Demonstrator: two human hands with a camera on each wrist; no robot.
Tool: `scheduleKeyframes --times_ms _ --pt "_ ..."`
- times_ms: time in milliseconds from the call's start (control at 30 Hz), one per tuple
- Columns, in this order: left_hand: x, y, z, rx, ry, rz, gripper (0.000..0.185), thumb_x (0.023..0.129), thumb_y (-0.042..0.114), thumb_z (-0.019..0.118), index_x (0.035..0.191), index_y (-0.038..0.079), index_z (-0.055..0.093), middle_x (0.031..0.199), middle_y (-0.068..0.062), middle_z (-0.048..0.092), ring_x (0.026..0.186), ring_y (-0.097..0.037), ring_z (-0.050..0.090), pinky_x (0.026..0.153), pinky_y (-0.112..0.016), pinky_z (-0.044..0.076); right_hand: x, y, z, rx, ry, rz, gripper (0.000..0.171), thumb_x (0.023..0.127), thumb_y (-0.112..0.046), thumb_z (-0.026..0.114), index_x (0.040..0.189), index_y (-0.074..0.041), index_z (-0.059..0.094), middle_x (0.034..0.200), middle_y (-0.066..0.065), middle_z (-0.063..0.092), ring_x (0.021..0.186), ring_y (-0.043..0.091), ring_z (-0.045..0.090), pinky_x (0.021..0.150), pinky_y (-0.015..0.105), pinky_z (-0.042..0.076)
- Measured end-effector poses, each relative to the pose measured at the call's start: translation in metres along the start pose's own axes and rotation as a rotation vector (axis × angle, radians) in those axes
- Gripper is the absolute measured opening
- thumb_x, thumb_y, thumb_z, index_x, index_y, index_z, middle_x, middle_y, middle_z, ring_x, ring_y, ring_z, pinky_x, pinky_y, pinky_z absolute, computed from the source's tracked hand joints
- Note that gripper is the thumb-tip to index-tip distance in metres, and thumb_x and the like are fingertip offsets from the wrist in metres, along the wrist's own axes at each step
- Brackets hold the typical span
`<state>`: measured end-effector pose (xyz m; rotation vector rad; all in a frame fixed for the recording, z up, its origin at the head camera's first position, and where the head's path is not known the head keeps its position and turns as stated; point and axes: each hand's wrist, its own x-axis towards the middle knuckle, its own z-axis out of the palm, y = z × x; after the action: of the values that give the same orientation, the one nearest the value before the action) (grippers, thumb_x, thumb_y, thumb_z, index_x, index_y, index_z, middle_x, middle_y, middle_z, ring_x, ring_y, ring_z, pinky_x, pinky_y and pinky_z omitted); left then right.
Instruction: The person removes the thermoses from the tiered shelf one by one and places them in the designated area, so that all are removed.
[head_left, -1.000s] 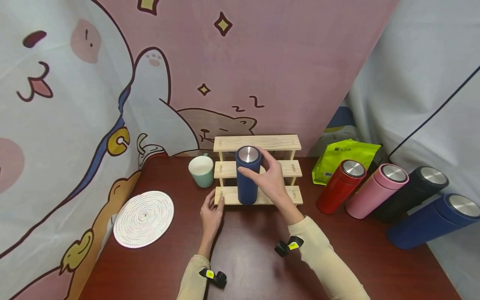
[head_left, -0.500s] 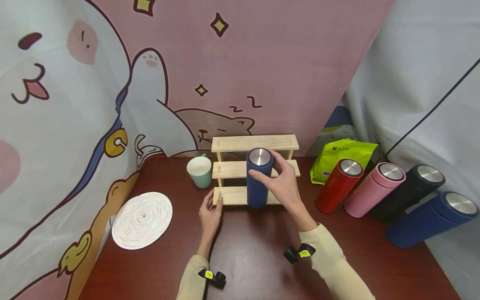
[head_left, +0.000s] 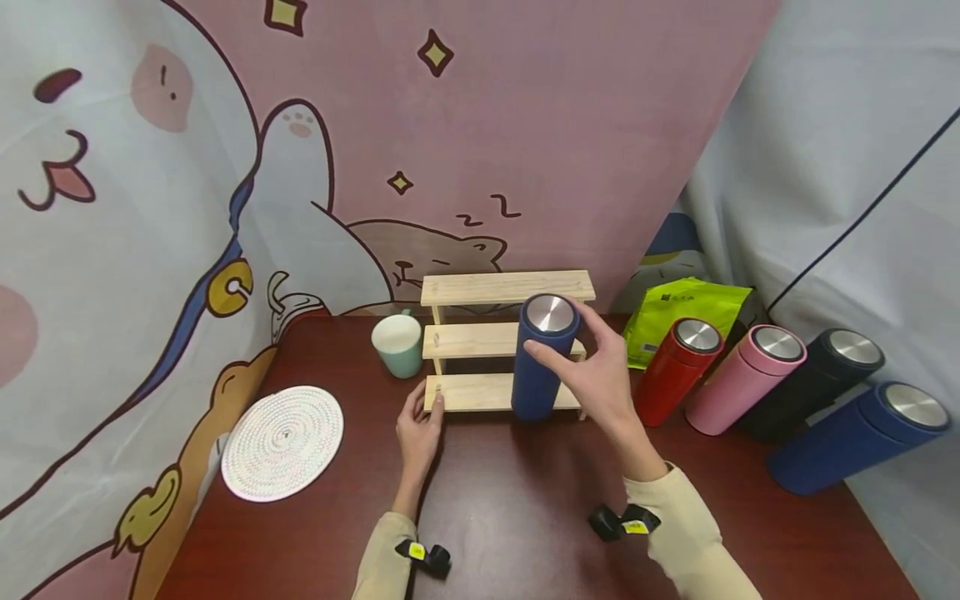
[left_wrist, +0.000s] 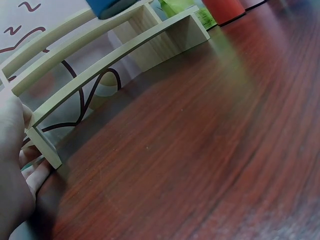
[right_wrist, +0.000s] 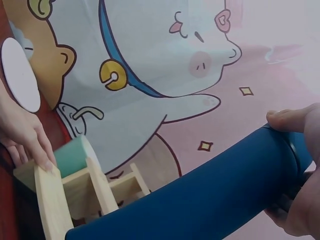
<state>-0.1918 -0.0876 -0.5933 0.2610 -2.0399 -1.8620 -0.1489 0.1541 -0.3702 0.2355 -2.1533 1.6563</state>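
My right hand grips a dark blue flask with a steel lid, upright over the right part of the lowest step of a small wooden stepped rack. I cannot tell whether the flask rests on the step. The right wrist view shows the flask close up, my thumb on its upper end. My left hand rests with straight fingers against the rack's front left corner; in the left wrist view that hand lies by the rack foot.
A mint green mug stands left of the rack, and a white woven coaster lies further left. To the right are a green pouch, a red flask, a pink flask, a black flask and another blue flask. Printed curtains hang behind.
My right hand has carried the blue flask to the right, from the middle of the lowest step to its right end. The left hand has stayed at the rack's corner.
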Motion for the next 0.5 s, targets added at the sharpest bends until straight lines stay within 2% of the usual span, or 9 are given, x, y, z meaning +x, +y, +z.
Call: scheduleKeyframes --times_ms 133,367,500 --pt "0.0 0.001 -0.001 0.006 -0.003 0.005 0.043 0.094 0.022 0.075 0.136 0.017 0.065 0.123 -0.014 0.072 0.114 -0.027 0.069 0.092 -0.044 0.055 -0.005 -0.003 -0.012 -0.047 0.028 0.033 0.064 0.082 -0.019 0.086 0.14 -0.017 0.06 0.124 0.006 0.07 0.1 0.01 0.066 0.082 0.017 0.055" --pt "0.0 0.001 -0.002 0.014 -0.005 0.006 0.044 0.094 0.023 0.075 0.137 0.016 0.064 0.125 -0.015 0.072 0.114 -0.028 0.069 0.091 -0.039 0.056 -0.013 -0.01 -0.033 -0.103 0.085 0.053 0.063 0.082 -0.018 0.087 0.139 -0.017 0.062 0.123 0.005 0.07 0.104 0.005 0.066 0.091 0.013 0.051" --pt "0.0 -0.001 -0.001 0.009 -0.003 0.009 0.043 0.094 0.023 0.075 0.136 0.017 0.065 0.124 -0.014 0.072 0.114 -0.027 0.069 0.09 -0.04 0.056 -0.017 -0.01 -0.044 -0.112 0.126 0.046 0.062 0.081 -0.014 0.087 0.138 -0.016 0.063 0.121 0.005 0.07 0.102 0.003 0.067 0.089 0.012 0.051"
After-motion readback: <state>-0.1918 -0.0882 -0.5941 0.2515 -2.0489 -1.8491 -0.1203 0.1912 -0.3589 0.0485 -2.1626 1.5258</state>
